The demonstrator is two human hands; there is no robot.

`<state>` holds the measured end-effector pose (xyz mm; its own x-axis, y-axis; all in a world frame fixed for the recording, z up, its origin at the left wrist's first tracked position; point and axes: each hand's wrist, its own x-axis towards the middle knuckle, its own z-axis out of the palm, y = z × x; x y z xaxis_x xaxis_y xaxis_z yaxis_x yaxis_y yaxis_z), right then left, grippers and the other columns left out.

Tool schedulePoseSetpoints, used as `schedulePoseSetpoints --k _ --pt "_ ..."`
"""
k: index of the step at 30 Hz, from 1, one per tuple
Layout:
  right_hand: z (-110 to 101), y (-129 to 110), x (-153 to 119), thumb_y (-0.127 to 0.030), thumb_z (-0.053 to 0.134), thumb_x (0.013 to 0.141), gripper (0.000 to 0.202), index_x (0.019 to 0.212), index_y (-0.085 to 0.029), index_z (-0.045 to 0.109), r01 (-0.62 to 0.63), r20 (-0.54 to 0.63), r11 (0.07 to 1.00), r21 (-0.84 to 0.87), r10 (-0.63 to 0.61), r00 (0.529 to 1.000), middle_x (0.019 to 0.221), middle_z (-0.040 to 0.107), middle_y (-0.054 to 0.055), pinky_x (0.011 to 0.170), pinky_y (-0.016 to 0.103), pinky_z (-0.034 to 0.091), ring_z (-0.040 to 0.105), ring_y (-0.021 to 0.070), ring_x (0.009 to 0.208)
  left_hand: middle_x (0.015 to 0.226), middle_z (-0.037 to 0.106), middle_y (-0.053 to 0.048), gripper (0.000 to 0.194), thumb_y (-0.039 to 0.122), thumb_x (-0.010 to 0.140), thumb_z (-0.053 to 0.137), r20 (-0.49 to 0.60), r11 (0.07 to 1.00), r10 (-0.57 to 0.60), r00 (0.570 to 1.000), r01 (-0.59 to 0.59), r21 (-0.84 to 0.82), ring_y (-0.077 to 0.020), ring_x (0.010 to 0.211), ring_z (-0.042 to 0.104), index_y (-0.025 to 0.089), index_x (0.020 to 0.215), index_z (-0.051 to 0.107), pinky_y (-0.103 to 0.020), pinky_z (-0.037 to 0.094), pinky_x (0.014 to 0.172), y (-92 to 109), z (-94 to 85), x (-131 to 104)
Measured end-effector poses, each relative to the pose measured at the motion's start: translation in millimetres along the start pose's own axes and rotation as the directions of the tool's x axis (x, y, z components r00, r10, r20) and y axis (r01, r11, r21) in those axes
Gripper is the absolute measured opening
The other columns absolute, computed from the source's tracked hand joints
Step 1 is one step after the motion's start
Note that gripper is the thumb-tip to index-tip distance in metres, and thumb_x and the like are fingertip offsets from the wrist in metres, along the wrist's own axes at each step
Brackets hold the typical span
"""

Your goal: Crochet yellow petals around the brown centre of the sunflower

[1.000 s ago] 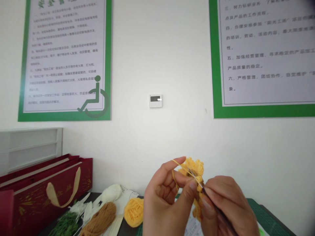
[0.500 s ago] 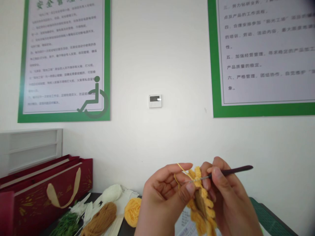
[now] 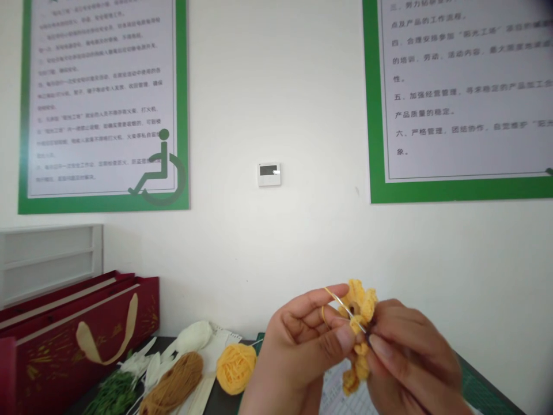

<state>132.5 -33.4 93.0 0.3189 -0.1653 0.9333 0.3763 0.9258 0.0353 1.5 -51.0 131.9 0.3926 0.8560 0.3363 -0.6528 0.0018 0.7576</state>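
My left hand (image 3: 302, 340) pinches a yellow crocheted piece (image 3: 360, 302) with ruffled edges and a brown centre. A strand of yellow yarn (image 3: 332, 294) runs over its raised index finger. In my right hand (image 3: 410, 351) is a crochet hook (image 3: 345, 306), its thin metal shaft pointing up and left across the yellow piece, near the yarn strand. The hook's dark handle is mostly hidden by the right fingers. On the table to the left of my hands sits a ball of yellow yarn (image 3: 235, 369).
Brown yarn (image 3: 175, 385), white yarn (image 3: 194, 337) and green yarn (image 3: 113, 393) lie at the left. Behind them stand dark red gift bags (image 3: 56, 351) and a white box (image 3: 52, 253). A green cutting mat (image 3: 484, 386) shows at right, with printed paper (image 3: 339, 389) under my hands.
The crochet hook has tilted from nearly level to steeply slanted, its tip now higher near the left index finger. The yellow piece has turned, and my right hand has dropped lower.
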Motion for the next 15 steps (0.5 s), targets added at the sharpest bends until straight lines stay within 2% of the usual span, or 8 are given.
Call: schedulePoseSetpoints --k 1,3,5,8,12,14,15 --pt "3.3 -0.5 2.4 -0.014 0.068 0.092 0.017 0.099 -0.027 0.075 0.048 0.045 0.996 0.069 -0.052 0.998 0.073 0.067 0.001 0.053 0.033 0.051 0.062 0.0179 0.063 0.072 0.073 -0.004 0.041 0.015 0.064 0.097 0.031 0.999 -0.041 0.999 0.041 -0.007 -0.0099 0.063 0.064 0.013 0.104 0.085 -0.021 0.05 0.066 1.7 -1.0 0.3" --pt "7.1 -1.9 9.2 -0.022 0.068 0.095 0.004 0.094 -0.024 0.071 -0.121 0.008 0.972 0.204 0.122 0.993 0.07 0.063 0.0 0.051 0.03 0.05 0.059 0.0163 0.061 0.073 0.073 -0.005 0.042 0.015 0.064 0.097 0.064 0.997 -0.071 0.995 0.071 -0.003 -0.01 0.064 0.064 0.012 0.104 0.085 -0.02 0.049 0.066 5.5 -2.9 0.6" --pt "6.3 -3.2 15.4 -0.028 0.067 0.097 0.006 0.093 -0.024 0.067 -0.286 -0.003 0.899 0.331 0.304 0.953 0.067 0.059 -0.001 0.049 0.027 0.049 0.057 0.0151 0.059 0.073 0.072 -0.004 0.04 0.015 0.064 0.096 0.059 0.998 -0.056 0.997 0.055 0.017 -0.0101 0.066 0.064 0.012 0.102 0.085 -0.019 0.048 0.066 9.3 -4.3 0.0" --pt "0.4 -3.5 18.7 -0.029 0.06 0.101 0.011 0.093 -0.024 0.064 -0.465 0.113 0.766 0.443 0.467 0.877 0.065 0.057 -0.002 0.046 0.022 0.046 0.053 0.0129 0.055 0.073 0.071 -0.004 0.031 0.016 0.065 0.095 0.037 0.998 -0.038 0.999 0.036 0.057 -0.0103 0.067 0.064 0.014 0.094 0.086 -0.02 0.047 0.067 13.1 -5.7 -2.2" --pt "-1.8 -1.4 15.3 -0.035 0.051 0.104 0.02 0.09 -0.024 0.061 -0.649 0.299 0.593 0.477 0.585 0.754 0.063 0.052 -0.004 0.043 0.018 0.039 0.044 0.0095 0.049 0.076 0.074 -0.006 0.021 0.018 0.066 0.095 -0.016 0.989 0.044 0.999 -0.042 0.139 -0.0133 0.074 0.066 0.017 0.086 0.087 -0.021 0.05 0.074 12.0 -6.5 -4.2" --pt "0.8 -0.7 14.1 -0.035 0.056 0.103 0.017 0.09 -0.025 0.061 -0.68 0.337 0.577 0.452 0.595 0.729 0.068 0.056 -0.003 0.048 0.019 0.044 0.049 0.01 0.054 0.077 0.074 -0.005 0.024 0.019 0.066 0.095 -0.047 0.976 0.111 0.993 -0.1 0.192 -0.015 0.077 0.067 0.019 0.089 0.087 -0.023 0.051 0.076 9.1 -6.2 -4.1" --pt "2.0 -0.6 13.8 -0.033 0.059 0.101 0.013 0.09 -0.026 0.061 -0.675 0.345 0.596 0.435 0.582 0.736 0.072 0.059 -0.002 0.05 0.02 0.047 0.053 0.0106 0.057 0.077 0.074 -0.005 0.026 0.019 0.066 0.096 -0.058 0.97 0.142 0.988 -0.127 0.209 -0.0149 0.077 0.067 0.02 0.091 0.088 -0.023 0.051 0.075 7.3 -5.8 -3.9"
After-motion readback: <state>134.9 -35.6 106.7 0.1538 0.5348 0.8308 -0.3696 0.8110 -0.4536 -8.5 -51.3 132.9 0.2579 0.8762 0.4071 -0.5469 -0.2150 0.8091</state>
